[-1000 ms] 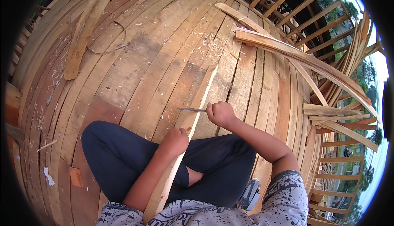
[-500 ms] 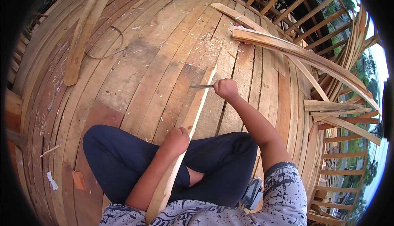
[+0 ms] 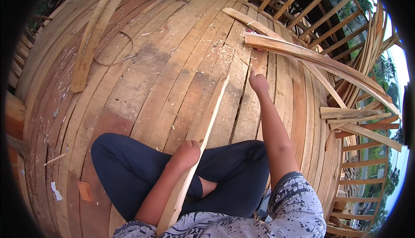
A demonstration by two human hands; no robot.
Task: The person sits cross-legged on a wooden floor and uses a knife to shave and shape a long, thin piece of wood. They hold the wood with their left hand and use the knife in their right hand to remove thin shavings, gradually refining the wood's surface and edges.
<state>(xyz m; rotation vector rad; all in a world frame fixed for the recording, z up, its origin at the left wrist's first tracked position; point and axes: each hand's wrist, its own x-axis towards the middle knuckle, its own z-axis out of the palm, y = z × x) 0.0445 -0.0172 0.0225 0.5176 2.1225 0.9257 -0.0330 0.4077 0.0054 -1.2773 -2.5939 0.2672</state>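
A long, pale strip of wood (image 3: pixel 210 116) slants from my lap up past my crossed legs, its far end tapering to a trimmed tip. My left hand (image 3: pixel 186 152) is closed round it near my knees. Out beyond the tip and to its right, my right hand (image 3: pixel 258 82) is a fist, apart from the wood. A narrow knife (image 3: pixel 250 66) pokes from the fist, its blade small and hard to see at this angle; the fingers hide its handle.
Pale shavings (image 3: pixel 221 52) are strewn over the plank floor (image 3: pixel 160 80) beyond the strip. Curved boards (image 3: pixel 320 58) lie at the far right, another board (image 3: pixel 88 52) at the far left. A slatted wooden railing (image 3: pixel 363 182) runs along the right. A small brown wood piece (image 3: pixel 85 191) sits left of my knee.
My right hand has swung away from the strip, forward and right, taking the knife off the wood. My left hand keeps its grip, and the strip has shifted only slightly.
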